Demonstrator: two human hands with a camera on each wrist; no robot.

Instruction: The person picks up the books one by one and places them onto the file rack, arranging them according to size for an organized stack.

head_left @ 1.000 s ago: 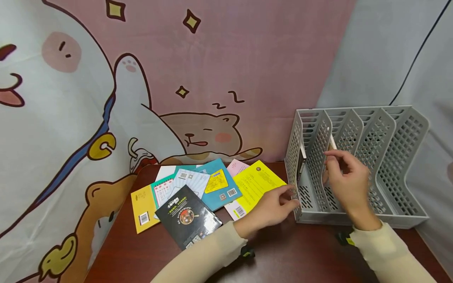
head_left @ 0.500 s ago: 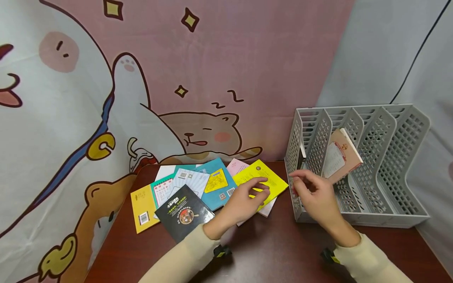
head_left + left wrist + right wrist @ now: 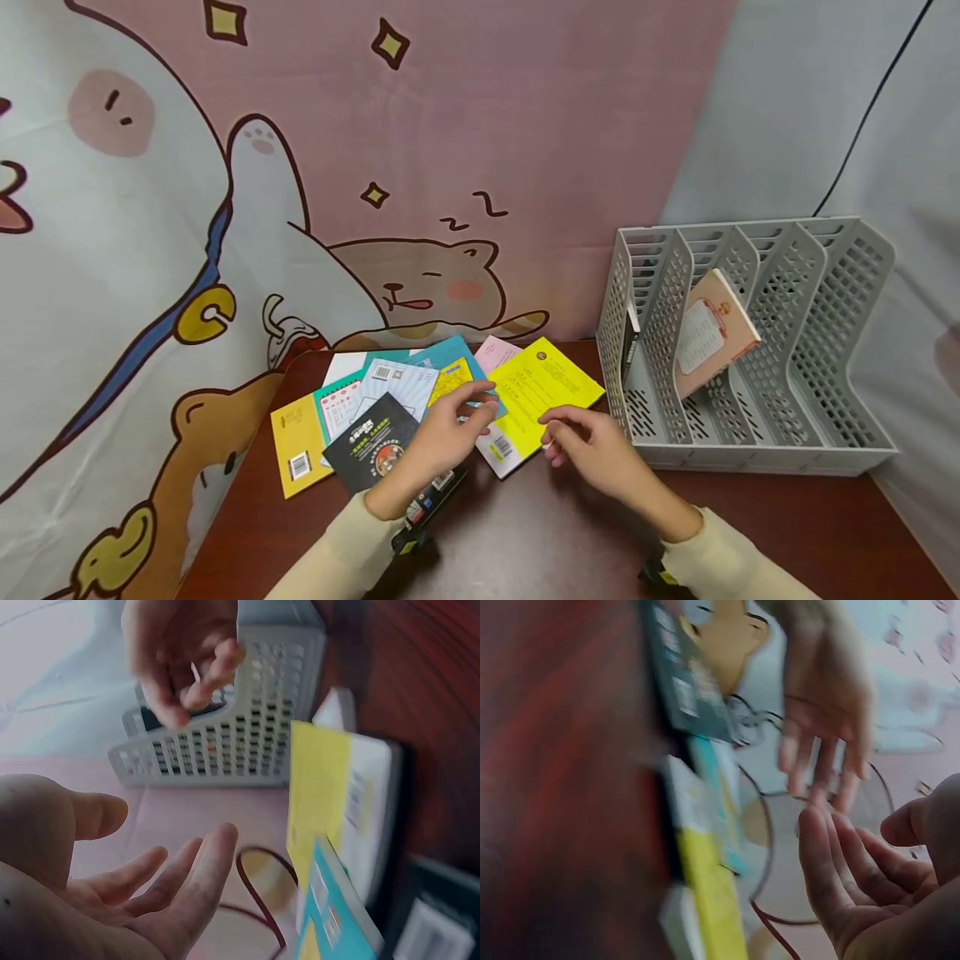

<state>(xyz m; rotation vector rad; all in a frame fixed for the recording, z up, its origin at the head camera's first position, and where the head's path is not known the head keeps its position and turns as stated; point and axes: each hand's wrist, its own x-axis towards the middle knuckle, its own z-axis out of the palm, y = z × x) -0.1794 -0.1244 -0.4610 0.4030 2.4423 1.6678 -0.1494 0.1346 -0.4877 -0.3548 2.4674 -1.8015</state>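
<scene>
Above the pile of booklets my left hand [image 3: 450, 429] hovers, fingers relaxed and holding nothing. Beneath it lie a black booklet [image 3: 371, 442] and a blue booklet [image 3: 456, 346], partly hidden by the hand and sleeve. My right hand [image 3: 596, 450], also holding nothing, is over the lower right edge of a yellow booklet [image 3: 555, 375]; whether it touches cannot be told. Both wrist views show loosely bent fingers with bare palms, the left hand [image 3: 150, 900] and the right hand [image 3: 870, 885]. A pinkish booklet [image 3: 716, 329] leans in a compartment of the grey file rack [image 3: 757, 458].
A dark, thin book [image 3: 630, 342] stands in the rack's leftmost compartment. Orange-yellow [image 3: 300, 442], green [image 3: 337, 400], pale striped [image 3: 397, 383] and pink [image 3: 495, 354] booklets overlap on the brown table [image 3: 540, 542]. A cartoon cloth [image 3: 525, 167] hangs behind.
My right hand has left the pinkish booklet leaning in the rack and moved left to the yellow booklet. My left hand has moved left from the rack's edge over the pile.
</scene>
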